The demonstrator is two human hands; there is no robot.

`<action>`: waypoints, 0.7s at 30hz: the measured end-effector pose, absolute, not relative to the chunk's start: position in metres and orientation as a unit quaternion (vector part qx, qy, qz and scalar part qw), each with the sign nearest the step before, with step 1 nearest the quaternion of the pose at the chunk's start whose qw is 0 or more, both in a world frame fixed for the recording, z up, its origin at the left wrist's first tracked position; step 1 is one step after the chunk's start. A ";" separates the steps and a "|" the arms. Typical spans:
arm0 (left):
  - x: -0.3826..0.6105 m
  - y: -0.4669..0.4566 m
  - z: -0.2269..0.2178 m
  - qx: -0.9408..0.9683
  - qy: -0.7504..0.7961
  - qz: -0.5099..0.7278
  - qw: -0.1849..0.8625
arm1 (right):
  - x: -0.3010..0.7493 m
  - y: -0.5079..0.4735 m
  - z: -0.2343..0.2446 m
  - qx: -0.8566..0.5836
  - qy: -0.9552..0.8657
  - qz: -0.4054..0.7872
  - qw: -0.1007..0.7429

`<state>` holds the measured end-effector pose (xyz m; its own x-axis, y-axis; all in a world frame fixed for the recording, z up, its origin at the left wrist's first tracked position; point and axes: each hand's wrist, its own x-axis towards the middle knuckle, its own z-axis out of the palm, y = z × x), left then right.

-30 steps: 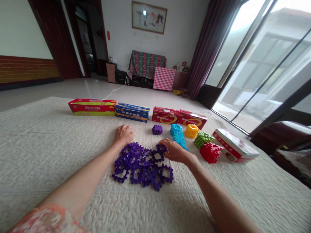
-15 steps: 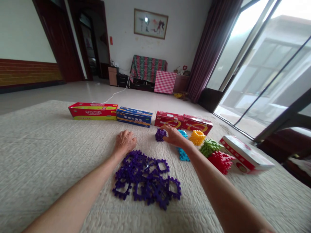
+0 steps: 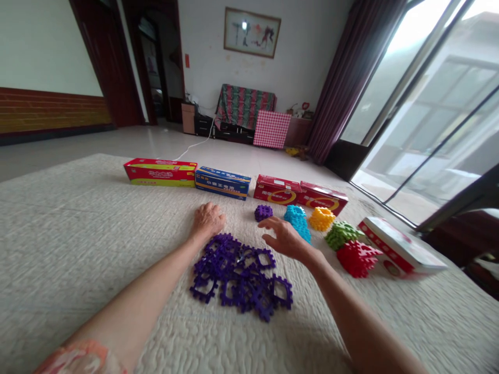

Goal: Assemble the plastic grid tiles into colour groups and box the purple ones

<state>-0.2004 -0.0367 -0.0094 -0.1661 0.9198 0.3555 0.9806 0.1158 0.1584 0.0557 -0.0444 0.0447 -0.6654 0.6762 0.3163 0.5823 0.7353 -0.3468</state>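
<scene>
A heap of flat purple interlocking tiles (image 3: pixel 241 275) lies on the quilted cream mat (image 3: pixel 78 249). My left hand (image 3: pixel 208 221) rests palm down on the mat at the heap's far left edge, fingers curled loosely. My right hand (image 3: pixel 283 238) hovers open above the heap's far right side, fingers spread, holding nothing. Just beyond it stands a small purple cube (image 3: pixel 263 212) built of tiles. A blue tile block (image 3: pixel 298 221), a yellow cube (image 3: pixel 322 218), a green cube (image 3: pixel 341 235) and a red cube (image 3: pixel 357 258) line up to the right.
A row of boxes stands at the mat's far edge: a red-and-yellow one (image 3: pixel 160 172), a blue one (image 3: pixel 222 182), two red ones (image 3: pixel 300 194). A white-and-red box (image 3: pixel 401 249) lies at the right. Glass doors (image 3: pixel 429 114) and a dark curtain are beyond.
My right hand went out to the small purple cube, then drew back toward me and now hovers open above the tiles. My left hand has stayed in place.
</scene>
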 end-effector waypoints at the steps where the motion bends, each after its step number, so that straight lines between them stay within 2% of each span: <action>1: -0.200 -0.037 -0.009 -0.640 -0.742 -0.181 0.083 | 0.057 -0.051 0.043 -0.351 -0.906 0.123 0.200; 6: -0.200 -0.038 -0.007 -0.634 -0.751 -0.174 0.070 | 0.067 -0.068 0.038 -0.383 -0.898 0.164 0.143; 16: -0.202 -0.035 -0.011 -0.634 -0.748 -0.183 0.067 | 0.065 -0.070 0.037 -0.389 -0.906 0.125 0.113; 21: -0.202 -0.034 -0.012 -0.635 -0.746 -0.187 0.069 | 0.083 -0.064 0.054 -0.412 -0.879 0.208 0.119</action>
